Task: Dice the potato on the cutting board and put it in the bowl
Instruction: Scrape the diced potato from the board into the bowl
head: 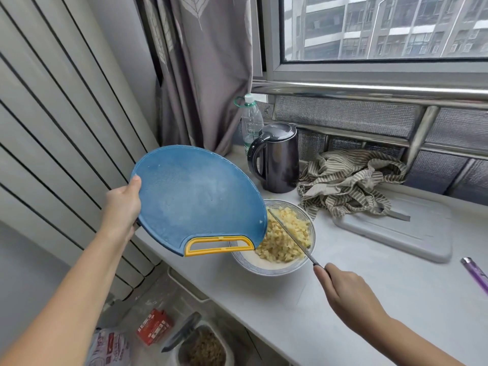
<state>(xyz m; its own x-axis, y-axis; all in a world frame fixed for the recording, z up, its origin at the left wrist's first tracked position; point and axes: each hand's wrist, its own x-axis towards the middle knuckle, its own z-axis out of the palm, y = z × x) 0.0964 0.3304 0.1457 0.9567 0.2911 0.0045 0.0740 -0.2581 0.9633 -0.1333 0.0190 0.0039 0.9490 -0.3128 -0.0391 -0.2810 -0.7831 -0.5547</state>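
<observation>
**Counter stock: bowl filled, board lifted**

1. Bowl [274, 269]: white with a blue patterned rim, stood on the pale counter [343, 326] near its front edge. It held a heap of diced potato [280, 244], small pale yellow cubes piled toward the right side and reaching close to the rim.

2. Cutting board [198, 196]: round, blue, with a yellow handle slot on its lower edge. It was held tilted in the air, its lower right edge over the bowl's left rim. Its face showed only a wet sheen and a few tiny specks.

3. Left hand [122, 204]: gripped the board's left edge, thumb pressed on the upper face, fingers curled behind it and hidden.

4. Right hand [346, 291]: closed round the handle of a knife [290, 235], forefinger stretched along the top. The thin blade lay slantwise across the bowl above the potato, its tip near the board's edge.

5. Kettle [277, 159]: dark, lid closed, behind the bowl; contents hidden.

6. Bottle [252, 120]: clear plastic, green cap ring, behind the kettle beside the curtain [206, 62]; fill level could not be told.

7. Striped cloth [348, 180]: crumpled, right of the kettle, partly lying on a flat grey tray [396, 233].

8. Purple lighter [475, 270]: at the counter's right edge.

9. Below the counter: an open tub [203, 350] of brownish matter, blurred, and a red packet [154, 326] beside it.
</observation>
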